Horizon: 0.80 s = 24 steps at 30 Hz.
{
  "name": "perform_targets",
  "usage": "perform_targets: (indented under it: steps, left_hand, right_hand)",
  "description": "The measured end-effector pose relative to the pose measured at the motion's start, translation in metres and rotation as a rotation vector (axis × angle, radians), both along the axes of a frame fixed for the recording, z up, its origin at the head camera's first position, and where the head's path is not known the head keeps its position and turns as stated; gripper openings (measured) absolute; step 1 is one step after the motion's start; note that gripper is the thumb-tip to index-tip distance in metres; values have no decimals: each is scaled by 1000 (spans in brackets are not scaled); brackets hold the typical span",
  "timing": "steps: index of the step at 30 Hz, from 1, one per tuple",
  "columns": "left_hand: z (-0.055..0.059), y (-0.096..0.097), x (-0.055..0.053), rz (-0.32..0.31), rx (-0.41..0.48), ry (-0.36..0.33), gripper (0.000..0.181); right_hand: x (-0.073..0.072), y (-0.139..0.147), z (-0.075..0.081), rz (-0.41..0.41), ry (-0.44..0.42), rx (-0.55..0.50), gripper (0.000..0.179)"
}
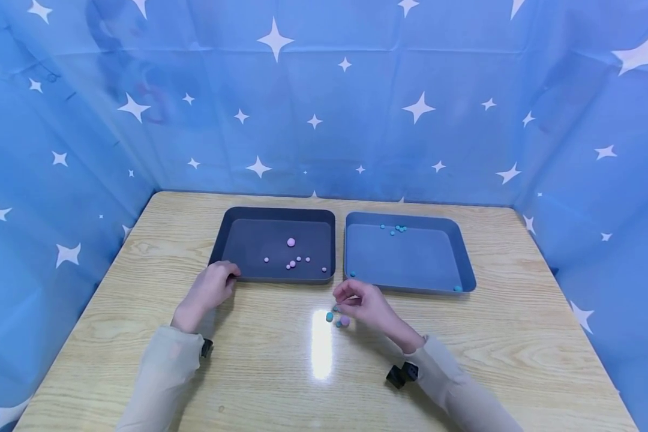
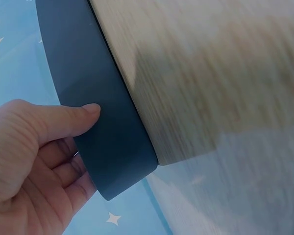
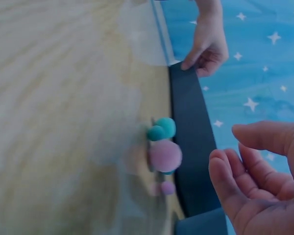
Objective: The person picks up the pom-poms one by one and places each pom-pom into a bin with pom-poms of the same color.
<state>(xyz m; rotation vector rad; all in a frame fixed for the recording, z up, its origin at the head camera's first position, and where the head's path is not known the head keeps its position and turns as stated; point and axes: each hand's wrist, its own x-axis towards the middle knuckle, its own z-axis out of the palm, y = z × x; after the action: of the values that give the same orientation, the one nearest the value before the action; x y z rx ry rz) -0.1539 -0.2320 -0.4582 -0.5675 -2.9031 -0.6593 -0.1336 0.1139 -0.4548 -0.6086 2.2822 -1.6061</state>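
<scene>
At the front left corner of the dark tray (image 1: 251,240), my left hand (image 1: 216,285) grips the wall. The left wrist view shows the thumb (image 2: 85,117) on the outer face and the other fingers behind it. My right hand (image 1: 364,306) hovers over a small cluster of pom-poms, its thumb and fingertips apart with nothing visible between them. The cluster has a large pink pom-pom (image 3: 165,155), a teal pom-pom (image 3: 165,128), a smaller teal one (image 3: 156,132) and a small pink one (image 3: 167,187). Another teal one is partly hidden.
Several pink pom-poms (image 1: 291,242) lie scattered inside the dark tray. To its right stands a blue-grey tray (image 1: 410,258) with several teal pom-poms (image 1: 398,228), mostly near the back wall. Both trays rest on a wooden table (image 1: 270,360). A blue starred curtain (image 1: 356,120) surrounds the table.
</scene>
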Motion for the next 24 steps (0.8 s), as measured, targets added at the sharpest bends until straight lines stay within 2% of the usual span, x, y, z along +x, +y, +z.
perform_targets:
  steps: [7,24]
  left_hand:
    - [0,0,-1,-7,-3,8,14]
    - [-2,-1,-1,-9,-9,23,14]
  right_hand:
    - [6,3,-11,29,17,62,23]
    - [12,11,-21,115,70,79,17]
